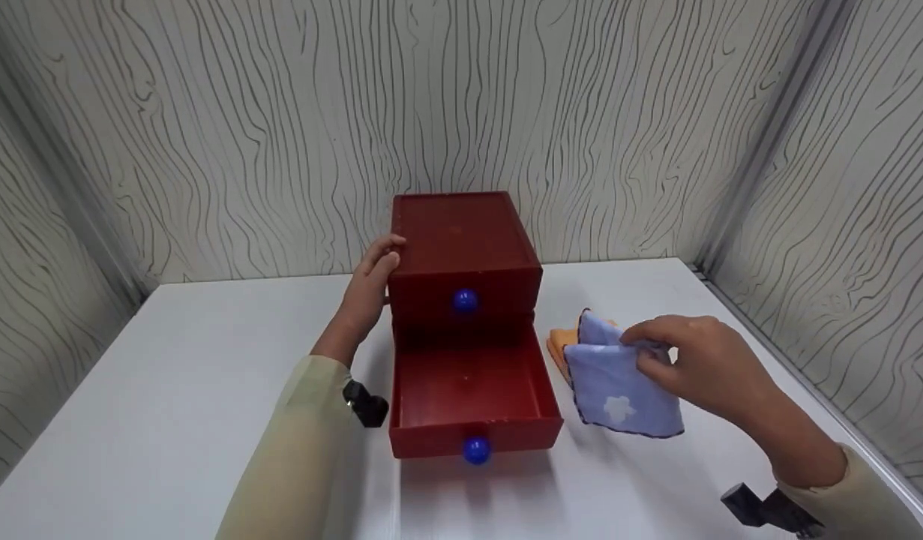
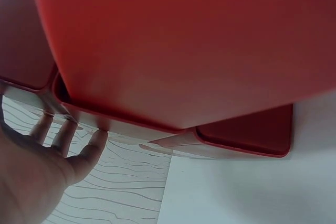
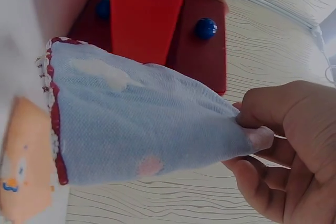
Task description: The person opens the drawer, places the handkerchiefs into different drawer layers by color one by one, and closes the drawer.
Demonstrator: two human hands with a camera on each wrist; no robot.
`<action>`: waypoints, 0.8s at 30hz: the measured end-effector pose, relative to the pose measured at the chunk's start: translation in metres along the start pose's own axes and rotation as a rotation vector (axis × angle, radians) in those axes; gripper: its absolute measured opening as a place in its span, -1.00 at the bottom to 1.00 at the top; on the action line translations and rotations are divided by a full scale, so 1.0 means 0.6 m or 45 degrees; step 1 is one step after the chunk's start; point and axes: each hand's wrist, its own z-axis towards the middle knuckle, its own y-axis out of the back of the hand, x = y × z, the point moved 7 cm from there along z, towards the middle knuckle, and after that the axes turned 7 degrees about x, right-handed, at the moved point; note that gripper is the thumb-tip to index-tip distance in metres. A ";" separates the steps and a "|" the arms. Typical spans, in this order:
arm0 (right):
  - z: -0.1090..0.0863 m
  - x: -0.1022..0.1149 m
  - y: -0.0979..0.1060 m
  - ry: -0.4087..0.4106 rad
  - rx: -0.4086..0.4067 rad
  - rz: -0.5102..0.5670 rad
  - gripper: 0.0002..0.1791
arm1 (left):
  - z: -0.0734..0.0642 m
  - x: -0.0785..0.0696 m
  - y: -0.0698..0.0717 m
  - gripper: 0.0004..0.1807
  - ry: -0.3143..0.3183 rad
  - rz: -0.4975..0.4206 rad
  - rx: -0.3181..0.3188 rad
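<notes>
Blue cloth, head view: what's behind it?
Part of an orange cloth shows on the white table; the blue cloth hides the rest and anything else behind it.

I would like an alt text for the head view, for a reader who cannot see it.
A right hand pinches a light blue cloth beside a red drawer unit with its second drawer pulled open. The left hand touches the unit's left side. An orange cloth lies partly hidden behind the blue one on a white table.

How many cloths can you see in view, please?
2: the blue cloth, pinched in the right hand, and the orange cloth, on the table to the right of the red drawers. Others could be hidden underneath.
</notes>
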 end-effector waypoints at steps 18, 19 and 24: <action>0.062 0.060 0.093 0.276 -0.293 -0.011 -0.65 | -0.003 -0.003 0.003 -0.63 0.003 -0.027 -0.010; 0.067 0.066 0.095 0.286 -0.294 0.000 -0.66 | -0.002 -0.003 0.003 -0.63 0.001 -0.030 -0.010; 0.090 0.098 0.094 0.335 -0.282 0.073 -0.71 | -0.002 -0.002 0.001 -0.63 -0.007 -0.044 -0.001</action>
